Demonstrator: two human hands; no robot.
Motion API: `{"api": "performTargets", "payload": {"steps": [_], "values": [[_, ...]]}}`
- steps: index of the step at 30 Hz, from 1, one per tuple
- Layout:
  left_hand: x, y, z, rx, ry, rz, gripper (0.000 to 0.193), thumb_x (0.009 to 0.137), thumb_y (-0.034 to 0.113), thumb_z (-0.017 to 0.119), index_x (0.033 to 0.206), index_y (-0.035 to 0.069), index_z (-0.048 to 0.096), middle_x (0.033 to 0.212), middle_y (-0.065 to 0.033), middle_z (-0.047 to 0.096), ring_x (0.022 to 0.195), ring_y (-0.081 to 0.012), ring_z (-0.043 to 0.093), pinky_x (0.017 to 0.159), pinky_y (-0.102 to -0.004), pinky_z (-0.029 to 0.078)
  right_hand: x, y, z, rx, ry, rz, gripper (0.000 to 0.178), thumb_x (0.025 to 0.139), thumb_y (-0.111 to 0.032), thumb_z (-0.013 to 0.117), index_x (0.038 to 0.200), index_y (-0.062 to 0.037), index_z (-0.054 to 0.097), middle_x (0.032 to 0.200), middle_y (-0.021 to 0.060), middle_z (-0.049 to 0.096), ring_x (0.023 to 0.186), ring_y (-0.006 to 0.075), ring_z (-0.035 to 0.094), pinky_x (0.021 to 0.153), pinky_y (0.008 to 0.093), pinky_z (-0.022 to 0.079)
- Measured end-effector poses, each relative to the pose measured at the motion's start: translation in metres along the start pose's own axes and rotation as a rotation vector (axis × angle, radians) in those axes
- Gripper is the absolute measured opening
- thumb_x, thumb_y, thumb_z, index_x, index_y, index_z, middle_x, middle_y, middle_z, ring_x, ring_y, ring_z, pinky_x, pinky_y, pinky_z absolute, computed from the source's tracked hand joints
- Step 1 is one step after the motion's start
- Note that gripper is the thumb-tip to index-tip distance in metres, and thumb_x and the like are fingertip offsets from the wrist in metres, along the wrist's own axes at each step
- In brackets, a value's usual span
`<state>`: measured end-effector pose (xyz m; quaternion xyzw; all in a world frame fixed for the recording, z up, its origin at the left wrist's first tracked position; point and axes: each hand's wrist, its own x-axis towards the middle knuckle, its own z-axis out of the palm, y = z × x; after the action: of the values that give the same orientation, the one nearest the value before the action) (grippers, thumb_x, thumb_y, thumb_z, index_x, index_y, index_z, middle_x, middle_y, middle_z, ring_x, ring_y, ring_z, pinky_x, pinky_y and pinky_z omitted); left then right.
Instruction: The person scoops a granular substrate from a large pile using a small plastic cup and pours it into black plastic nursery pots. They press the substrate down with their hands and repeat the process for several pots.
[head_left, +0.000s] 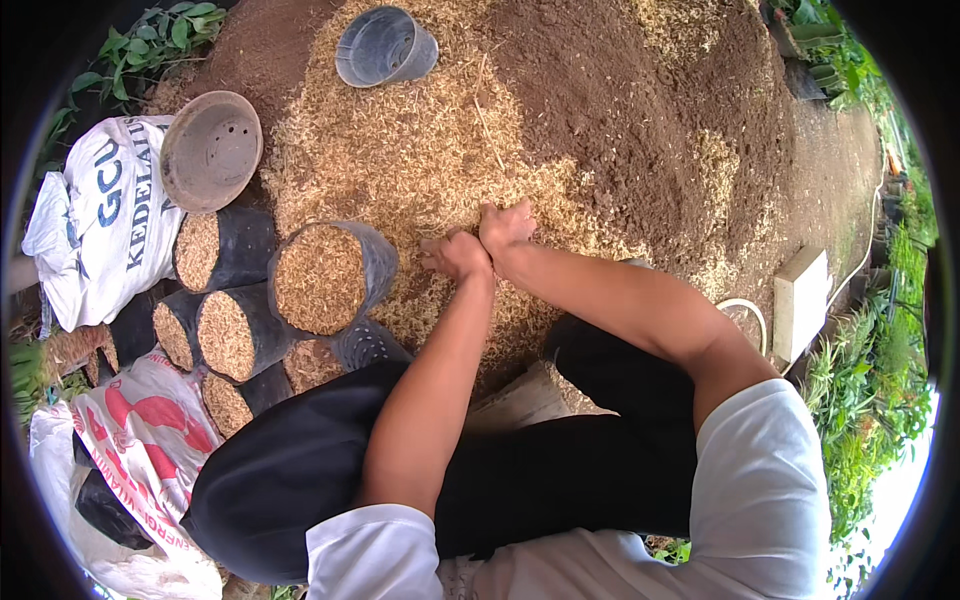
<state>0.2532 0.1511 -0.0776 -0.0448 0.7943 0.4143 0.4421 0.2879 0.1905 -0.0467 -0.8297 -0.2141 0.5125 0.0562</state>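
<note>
You're maybe partway, I'd guess: the black bags [252, 247] left of your fingers are already husk-filled, while the grey pot [412, 52] beyond them looks unfilled. Your left hand [460, 254] and right hand [508, 230] are in the husk pile [390, 150], right under your fingers; can't tell if they're closed on any. Further left, the white sack [108, 215] has dark lettering, the pinkish sack [150, 415] red print.

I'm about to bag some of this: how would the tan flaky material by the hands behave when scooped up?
Made of thin, small pieces, the tan flaky material is probably light for its bulk. It lies loose about the left hand and right hand, so it would likely spill rather than hold together.
</note>
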Motion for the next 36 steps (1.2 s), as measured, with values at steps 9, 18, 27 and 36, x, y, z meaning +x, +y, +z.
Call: {"api": "performTargets", "payload": {"steps": [9,18,27,36], "values": [[0.034,0.100,0.001,-0.327,-0.389,-0.066,0.056,0.112,0.028,0.035,0.159,-0.002,0.032,0.165,-0.0193,0.035,0.147,-0.0376,0.043,0.126,-0.0585,0.029,0.019,-0.120,-0.035,0.431,-0.694,-0.153,0.057,0.112,-0.027,0.052,0.160,0.0008,0.038,0.172,0.0272,0.025,0.155,0.0397,0.034,0.127,0.0592,0.033],[-0.011,0.037,-0.029,0.578,0.000,0.000,0.055,0.113,0.052,0.032,0.150,0.012,0.043,0.149,-0.0268,0.044,0.118,-0.0367,0.062,0.097,-0.0545,0.051,0.001,0.034,-0.076,-0.156,-0.355,-0.136,0.058,0.109,-0.030,0.050,0.160,-0.0045,0.039,0.160,0.0279,0.044,0.146,0.0386,0.047,0.124,0.0537,0.039],[0.005,0.027,-0.005,-0.337,-0.179,-0.139,0.059,0.110,0.020,0.032,0.164,-0.001,0.023,0.168,-0.0285,0.022,0.156,-0.0414,0.031,0.132,-0.0531,0.028,0.020,-0.008,-0.002,0.537,-0.334,0.076,0.070,0.108,-0.038,0.047,0.166,-0.0041,0.028,0.173,0.0247,0.024,0.157,0.0389,0.031,0.131,0.0551,0.027],[0.053,0.156,0.020,-0.802,-0.468,-0.061,0.069,0.104,0.026,0.043,0.162,-0.003,0.018,0.168,-0.0280,0.025,0.159,-0.0414,0.024,0.132,-0.0627,0.015,0.036,-0.141,-0.022,0.818,-0.672,-0.234,0.063,0.105,-0.036,0.057,0.155,-0.0016,0.041,0.164,0.0215,0.040,0.140,0.0383,0.053,0.123,0.0567,0.038]]}}
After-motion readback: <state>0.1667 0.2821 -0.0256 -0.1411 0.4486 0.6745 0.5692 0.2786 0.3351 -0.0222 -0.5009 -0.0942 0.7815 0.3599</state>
